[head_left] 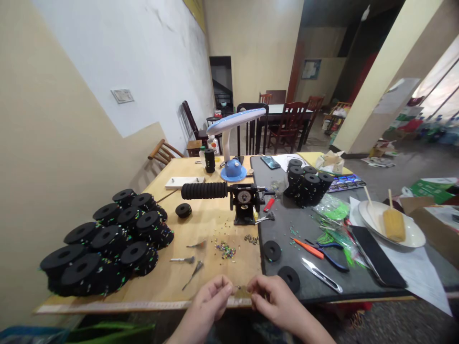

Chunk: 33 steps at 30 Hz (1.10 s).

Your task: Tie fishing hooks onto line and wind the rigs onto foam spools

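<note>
My left hand [216, 297] is closed in a pinch near the table's front edge. A tiny dark piece [239, 287] shows just past its fingertips, too small to name. My right hand [269, 295] faces it a short way off, fingers pressed together; anything in them is too fine to make out. Beyond the hands lies a scatter of small coloured beads [225, 250], with a group of small dark metal bits [251, 239] to its right. Left of the beads are several thin pieces with grey tufted ends [193, 271]. Black foam rings [289, 278] rest by my right hand.
Stacked black foam spools [136, 251] fill the left side. A black winding device [245, 200] carries a row of foam rings; a blue lamp [234, 169] stands behind. At right are an orange-handled tool [308, 247], silver snips [322, 275], a phone [376, 255] and a plate [366, 212].
</note>
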Tool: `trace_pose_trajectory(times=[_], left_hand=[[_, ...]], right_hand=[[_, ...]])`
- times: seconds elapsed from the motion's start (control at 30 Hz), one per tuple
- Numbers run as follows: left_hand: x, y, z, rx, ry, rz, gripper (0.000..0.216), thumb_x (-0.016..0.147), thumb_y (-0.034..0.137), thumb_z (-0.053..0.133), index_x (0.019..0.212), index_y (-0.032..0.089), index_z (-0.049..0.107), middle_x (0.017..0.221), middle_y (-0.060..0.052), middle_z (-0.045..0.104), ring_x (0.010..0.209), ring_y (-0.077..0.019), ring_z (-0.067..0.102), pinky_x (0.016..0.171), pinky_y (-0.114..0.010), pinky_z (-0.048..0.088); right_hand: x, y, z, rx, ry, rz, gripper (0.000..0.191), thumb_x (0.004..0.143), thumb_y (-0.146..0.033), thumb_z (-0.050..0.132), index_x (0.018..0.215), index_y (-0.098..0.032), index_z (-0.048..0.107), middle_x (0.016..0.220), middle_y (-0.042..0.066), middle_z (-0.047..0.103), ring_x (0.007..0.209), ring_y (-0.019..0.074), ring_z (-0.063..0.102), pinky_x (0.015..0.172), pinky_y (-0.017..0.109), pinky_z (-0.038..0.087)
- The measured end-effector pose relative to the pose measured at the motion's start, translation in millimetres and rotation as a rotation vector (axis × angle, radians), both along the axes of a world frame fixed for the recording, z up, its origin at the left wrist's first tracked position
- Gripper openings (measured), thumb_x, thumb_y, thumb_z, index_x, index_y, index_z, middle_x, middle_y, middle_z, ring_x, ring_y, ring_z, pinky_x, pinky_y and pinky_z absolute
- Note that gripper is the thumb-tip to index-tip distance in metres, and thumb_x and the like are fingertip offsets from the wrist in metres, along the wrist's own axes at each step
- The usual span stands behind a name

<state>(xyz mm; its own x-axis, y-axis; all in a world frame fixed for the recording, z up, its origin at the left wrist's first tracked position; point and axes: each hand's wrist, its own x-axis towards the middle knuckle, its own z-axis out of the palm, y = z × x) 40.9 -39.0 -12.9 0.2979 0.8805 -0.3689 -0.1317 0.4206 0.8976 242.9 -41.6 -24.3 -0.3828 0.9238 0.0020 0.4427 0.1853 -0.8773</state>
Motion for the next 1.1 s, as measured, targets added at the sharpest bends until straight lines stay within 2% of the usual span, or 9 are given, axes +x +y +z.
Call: trace_pose_trajectory(times=[0.17, 0.43, 0.6, 0.87, 1.1], left_hand=[[3.9, -1.5, 6.2, -0.049, -0.072, 0.016, 0.045, 0.067, 0.055, 0.077, 0.070, 0.017, 0.053, 0.050, 0.013, 0.028, 0.046, -0.0056, 0.013, 0.045, -0.022, 0.010], [5.8, -3.2, 11.1, -0.093, -0.149, 0.008, 0.044, 0.065, 0.051, 0.080, 0.068, 0.017, 0.053, 0.048, 0.013, 0.027, 0.045, -0.0045, 0.011, 0.045, -0.021, 0.009], [7.0, -3.1, 7.7, -0.119, -0.215, 0.024, 0.043, 0.066, 0.049, 0.081, 0.069, 0.017, 0.052, 0.050, 0.013, 0.029, 0.045, -0.0041, 0.011, 0.044, -0.021, 0.009], [7.0, -2.0, 12.7, -0.117, -0.291, 0.018, 0.040, 0.067, 0.044, 0.082, 0.069, 0.016, 0.052, 0.050, 0.013, 0.027, 0.044, -0.0038, 0.012, 0.044, -0.020, 0.011], [11.6, -0.7, 15.8, -0.119, -0.307, -0.006, 0.039, 0.069, 0.043, 0.081, 0.069, 0.016, 0.053, 0.050, 0.013, 0.026, 0.044, -0.0039, 0.012, 0.044, -0.020, 0.011]], right_hand=[[0.1, -0.3, -2.3, 0.026, -0.001, -0.006, 0.018, 0.076, -0.011, 0.052, 0.083, -0.017, 0.067, 0.058, -0.005, 0.059, 0.052, 0.0112, 0.051, 0.052, 0.019, 0.035], [-0.9, 0.2, -4.6, 0.071, 0.017, -0.043, 0.012, 0.076, -0.013, 0.052, 0.068, -0.018, 0.060, 0.056, -0.007, 0.047, 0.052, 0.0104, 0.044, 0.052, 0.020, 0.031], [2.4, -1.3, -3.2, 0.089, 0.000, -0.075, 0.012, 0.075, -0.014, 0.052, 0.066, -0.018, 0.058, 0.057, -0.006, 0.048, 0.054, 0.0109, 0.046, 0.053, 0.020, 0.032], [7.4, -4.3, -1.3, 0.124, -0.008, -0.099, 0.015, 0.077, -0.015, 0.049, 0.067, -0.018, 0.060, 0.058, -0.004, 0.056, 0.055, 0.0126, 0.051, 0.056, 0.021, 0.036], [7.4, -4.3, 0.5, 0.106, 0.037, -0.059, 0.013, 0.080, -0.017, 0.051, 0.084, -0.018, 0.064, 0.060, -0.004, 0.058, 0.055, 0.0133, 0.054, 0.056, 0.021, 0.039]])
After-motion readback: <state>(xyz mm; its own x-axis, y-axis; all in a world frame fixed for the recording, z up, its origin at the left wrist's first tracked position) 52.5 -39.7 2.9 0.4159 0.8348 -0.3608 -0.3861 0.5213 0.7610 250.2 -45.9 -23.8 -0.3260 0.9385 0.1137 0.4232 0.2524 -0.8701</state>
